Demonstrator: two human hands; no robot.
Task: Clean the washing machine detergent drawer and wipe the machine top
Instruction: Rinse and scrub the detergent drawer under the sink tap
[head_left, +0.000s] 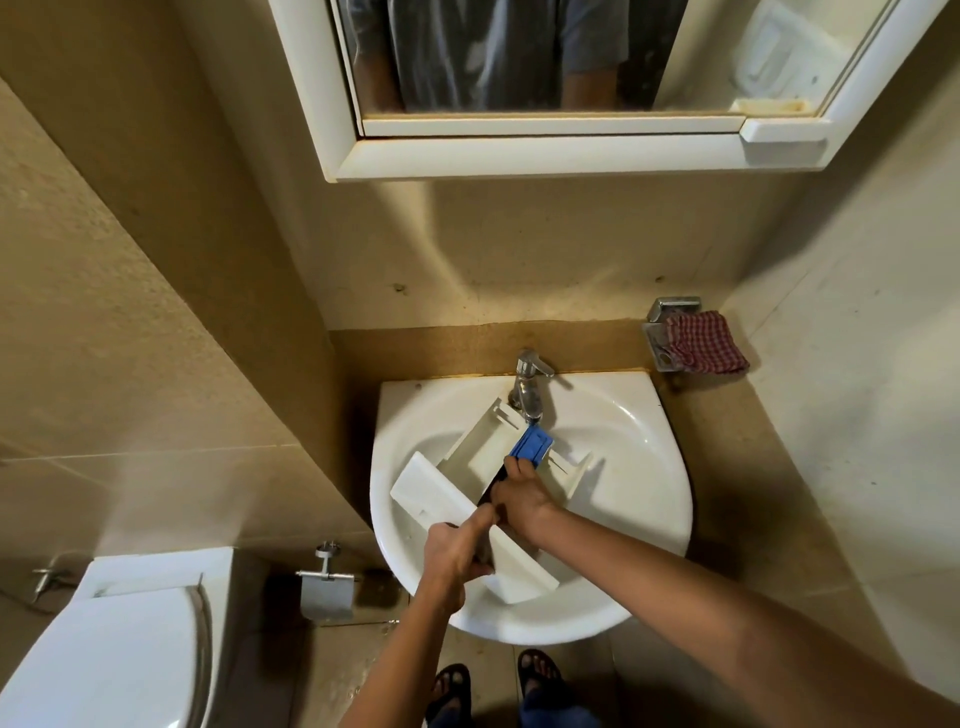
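The white plastic detergent drawer (478, 441) is held across the white ceramic basin (631, 452), its front panel gripped by the left hand (454, 553), its middle by the right hand (519, 496), which partly hides an unclear dark part (491, 486)

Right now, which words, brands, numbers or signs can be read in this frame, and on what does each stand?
None: no text can be read anywhere in this frame.
The detergent drawer, its blue insert, the tap, the sink, the mirror cabinet and the checked cloth show no visible label, brand or number.
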